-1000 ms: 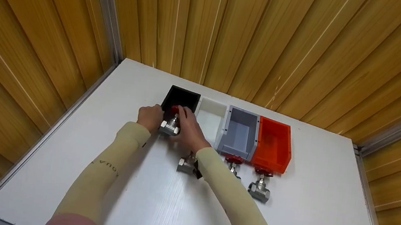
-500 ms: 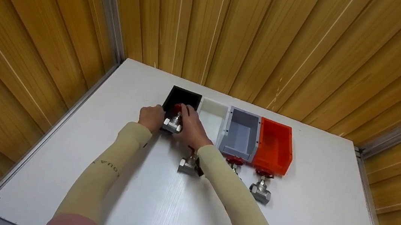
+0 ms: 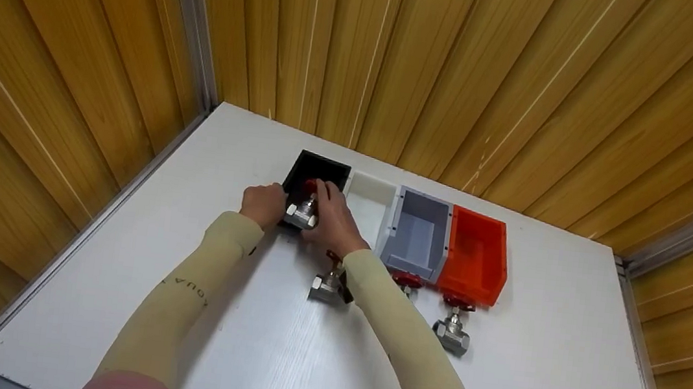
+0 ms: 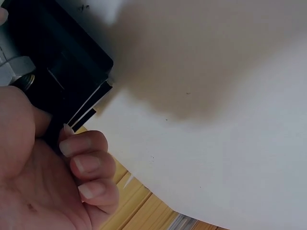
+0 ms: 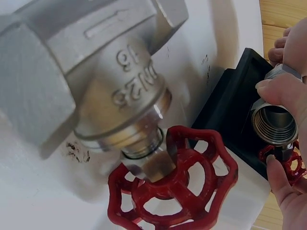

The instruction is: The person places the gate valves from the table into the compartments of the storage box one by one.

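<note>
"What does the head view show?"

"The left hand [image 3: 264,205] clamps the left wall of a black rectangular open-topped bin [image 3: 326,166]. The right hand [image 3: 337,223] grips a silver metal valve with a red handwheel [image 3: 301,215] at that bin's near end. I can't tell whether it rests on the bin."

"And to the right?"

"A white rectangular bin [image 3: 373,190], a blue-grey one [image 3: 418,236] and an orange-red one [image 3: 477,248], side by side. In front, on the white flat tabletop [image 3: 264,348], are three more red-wheeled metal valves: one below the right wrist [image 3: 326,288], one partly behind the sleeve [image 3: 407,281], one at the far right [image 3: 452,334]."

"From the left wrist?"

"Curled fingers beside the black bin's edge; a hexagonal metal end [image 4: 17,69] of the held valve shows close by."

"From the right wrist?"

"The thumb lies on the held valve's body, a fingertip touches its wheel, and the threaded opening [image 5: 275,125] shows. Another valve fills the foreground, its body marked with a raised arrow."
</note>
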A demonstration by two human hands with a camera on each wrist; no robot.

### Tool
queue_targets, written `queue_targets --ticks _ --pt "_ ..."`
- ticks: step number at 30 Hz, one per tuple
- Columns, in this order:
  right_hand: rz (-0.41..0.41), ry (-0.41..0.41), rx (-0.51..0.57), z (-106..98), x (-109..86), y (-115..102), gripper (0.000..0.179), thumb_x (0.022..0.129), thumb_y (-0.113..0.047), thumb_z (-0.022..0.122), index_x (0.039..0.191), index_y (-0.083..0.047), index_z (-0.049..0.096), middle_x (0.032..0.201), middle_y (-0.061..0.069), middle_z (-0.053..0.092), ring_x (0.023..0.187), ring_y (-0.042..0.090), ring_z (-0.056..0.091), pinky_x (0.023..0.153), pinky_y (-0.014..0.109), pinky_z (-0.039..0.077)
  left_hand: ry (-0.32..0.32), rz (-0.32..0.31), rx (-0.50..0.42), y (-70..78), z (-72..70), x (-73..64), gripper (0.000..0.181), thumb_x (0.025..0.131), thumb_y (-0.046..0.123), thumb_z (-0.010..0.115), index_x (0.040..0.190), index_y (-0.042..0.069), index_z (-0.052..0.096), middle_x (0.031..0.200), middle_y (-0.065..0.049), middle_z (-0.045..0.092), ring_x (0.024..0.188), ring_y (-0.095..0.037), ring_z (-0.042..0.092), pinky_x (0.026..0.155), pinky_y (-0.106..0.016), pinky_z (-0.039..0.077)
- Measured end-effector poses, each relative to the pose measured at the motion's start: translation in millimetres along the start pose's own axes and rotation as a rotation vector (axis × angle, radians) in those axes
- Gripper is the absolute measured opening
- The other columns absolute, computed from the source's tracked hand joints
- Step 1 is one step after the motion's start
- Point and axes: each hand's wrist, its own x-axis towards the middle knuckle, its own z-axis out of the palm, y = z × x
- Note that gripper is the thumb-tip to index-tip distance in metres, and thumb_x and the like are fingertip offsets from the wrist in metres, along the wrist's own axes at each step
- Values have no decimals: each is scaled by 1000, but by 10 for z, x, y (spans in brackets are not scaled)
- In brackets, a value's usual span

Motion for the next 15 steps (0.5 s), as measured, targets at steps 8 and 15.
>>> queue_targets --ticks 8,15 --pt "-17 14 -13 13 35 8 106 70 -26 83 152 -6 19 154 19 27 141 32 32 110 39 38 -129 -14 -63 -28 -82 36 45 105 29 33 104 -2 66 98 -19 71 92 -34 69 75 -47 55" --pt "0 -1 -6 9 68 3 108 69 -24 85 153 -8 18 154 17 26 142 30 31 111 39 37 -167 -13 -70 -27 -127 37 47 105 29 32 103 -1 68 97 -20 71 92 -34 69 76 -48 55"
